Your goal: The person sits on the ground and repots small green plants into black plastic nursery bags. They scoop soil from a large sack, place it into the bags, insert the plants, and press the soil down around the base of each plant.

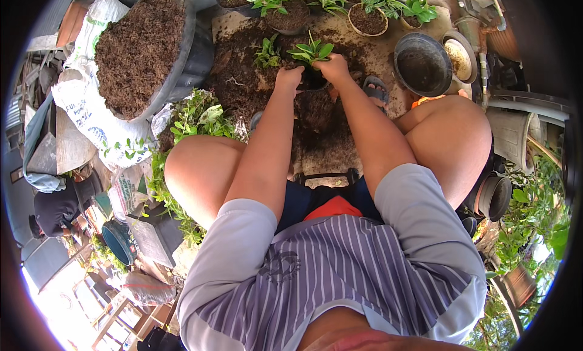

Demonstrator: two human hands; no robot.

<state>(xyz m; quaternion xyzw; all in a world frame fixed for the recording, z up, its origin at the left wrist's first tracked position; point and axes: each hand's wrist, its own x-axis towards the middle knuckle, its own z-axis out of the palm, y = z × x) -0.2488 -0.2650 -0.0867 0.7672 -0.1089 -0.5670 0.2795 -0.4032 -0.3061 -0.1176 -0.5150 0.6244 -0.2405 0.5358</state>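
A small leafy plant (311, 51) with broad green leaves stands over a dark plant pot (314, 81) on the ground between my feet. My right hand (333, 70) holds the plant low at its leaves, above the pot's right side. At the pot's left rim is my left hand (288, 79), its fingers bent over the edge; the fingertips are partly hidden. The roots cannot be seen. Just left of the pot, another small green plant (268, 53) rests on loose dark soil (237, 84).
A large black tub (193, 64) full of brown potting soil (139, 55) leans at left by white sacks (98, 118). Potted plants (368, 21) line the far side. An empty black basin (422, 64) lies at right. A person in dark clothes (57, 210) bends far left.
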